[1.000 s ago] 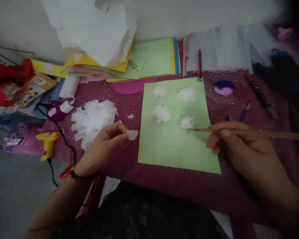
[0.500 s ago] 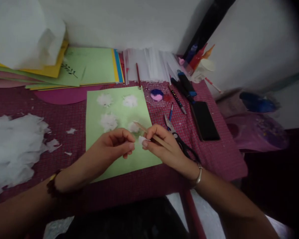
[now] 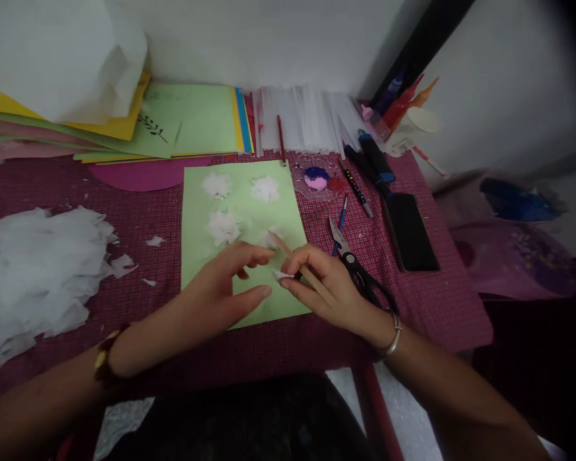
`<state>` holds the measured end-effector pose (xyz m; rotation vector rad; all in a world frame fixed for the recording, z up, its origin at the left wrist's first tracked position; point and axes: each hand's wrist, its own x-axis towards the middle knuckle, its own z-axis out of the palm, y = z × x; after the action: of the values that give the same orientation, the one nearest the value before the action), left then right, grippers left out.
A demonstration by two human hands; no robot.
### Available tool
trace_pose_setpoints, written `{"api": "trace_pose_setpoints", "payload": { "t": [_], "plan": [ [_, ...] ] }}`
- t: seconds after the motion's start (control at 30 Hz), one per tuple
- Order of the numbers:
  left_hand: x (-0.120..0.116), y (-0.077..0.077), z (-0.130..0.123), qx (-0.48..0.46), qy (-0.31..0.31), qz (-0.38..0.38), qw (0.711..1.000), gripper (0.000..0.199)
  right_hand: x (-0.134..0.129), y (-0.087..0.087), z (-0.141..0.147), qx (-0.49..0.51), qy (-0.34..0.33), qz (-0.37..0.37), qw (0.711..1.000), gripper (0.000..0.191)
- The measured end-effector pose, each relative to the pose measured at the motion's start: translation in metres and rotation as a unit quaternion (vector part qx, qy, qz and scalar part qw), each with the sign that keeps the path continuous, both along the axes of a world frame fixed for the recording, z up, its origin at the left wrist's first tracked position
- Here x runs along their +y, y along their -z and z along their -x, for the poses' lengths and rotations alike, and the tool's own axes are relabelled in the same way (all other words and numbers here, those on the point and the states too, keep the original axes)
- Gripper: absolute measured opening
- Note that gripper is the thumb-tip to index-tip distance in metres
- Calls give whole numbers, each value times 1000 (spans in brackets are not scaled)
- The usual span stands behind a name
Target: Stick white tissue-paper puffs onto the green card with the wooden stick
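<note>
My right hand [image 3: 324,282] grips a pale wooden stick [image 3: 281,244], its narrow end pointing up and left. A small piece of white tissue paper [image 3: 283,274] is pinched at the same fingertips. Just left of it, my left hand [image 3: 228,282] holds nothing, thumb and fingers apart. Both hands hover over a light green sheet [image 3: 244,314]. On that sheet are fluffy white paper clusters: one at upper left [image 3: 216,185], one at upper right [image 3: 265,189], one at mid left [image 3: 223,226], and one partly hidden behind the stick [image 3: 269,237].
A heap of white paper pieces [image 3: 43,269] lies at left, with scraps beside it. Coloured sheets [image 3: 196,121] are stacked at the back. Right of the green sheet are scissors [image 3: 348,256], a paint palette [image 3: 315,179], a blue brush [image 3: 340,224] and a black phone [image 3: 409,230].
My left hand has opened, its thumb and fingers spreading away from the paper piece. My right hand keeps the stick and paper. The whole view has shifted slightly.
</note>
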<state>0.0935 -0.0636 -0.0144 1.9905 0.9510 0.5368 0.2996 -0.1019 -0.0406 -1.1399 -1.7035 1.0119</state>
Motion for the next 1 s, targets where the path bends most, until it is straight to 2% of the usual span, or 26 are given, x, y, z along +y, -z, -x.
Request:
{"api": "trace_pose_setpoints", "payload": {
  "t": [0.1, 0.2, 0.23, 0.3, 0.37, 0.43, 0.53, 0.67, 0.77, 0.9, 1.0],
  "plan": [
    [5, 0, -15, -31, 9, 83, 996, 6, -1, -2, 1, -14, -6, -15, 1000, 11],
    [20, -10, -14, -44, -6, 106, 993, 13, 2, -5, -6, 40, 11, 11, 999, 5],
    [27, -15, -12, -48, -31, 109, 992, 13, 5, -6, -10, 74, 36, 25, 996, 2],
    [40, -22, -7, -56, -99, 107, 988, 14, 11, -6, -20, 131, 96, 49, 985, 11],
    [51, -24, -4, -74, -157, 101, 980, 15, 17, -5, -28, 142, 139, 59, 978, 22],
    [58, -21, -3, -95, -171, 102, 975, 13, 21, -3, -33, 123, 147, 62, 980, 29],
    [62, -11, -3, -104, -150, 122, 976, 10, 22, -2, -32, 91, 132, 66, 985, 30],
    [64, -1, -1, -68, -115, 140, 981, 5, 21, 1, -26, 82, 86, 69, 991, 23],
    [66, -2, 2, -15, -73, 136, 988, 2, 22, 3, -25, 77, 70, 63, 993, 19],
    [64, -9, 1, 39, 9, 111, 993, 9, 24, 4, -26, 69, 82, 47, 993, 18],
    [59, -8, -3, 78, 89, 156, 981, 13, 25, 4, -27, 61, 85, 43, 994, 18]
  ]
}}
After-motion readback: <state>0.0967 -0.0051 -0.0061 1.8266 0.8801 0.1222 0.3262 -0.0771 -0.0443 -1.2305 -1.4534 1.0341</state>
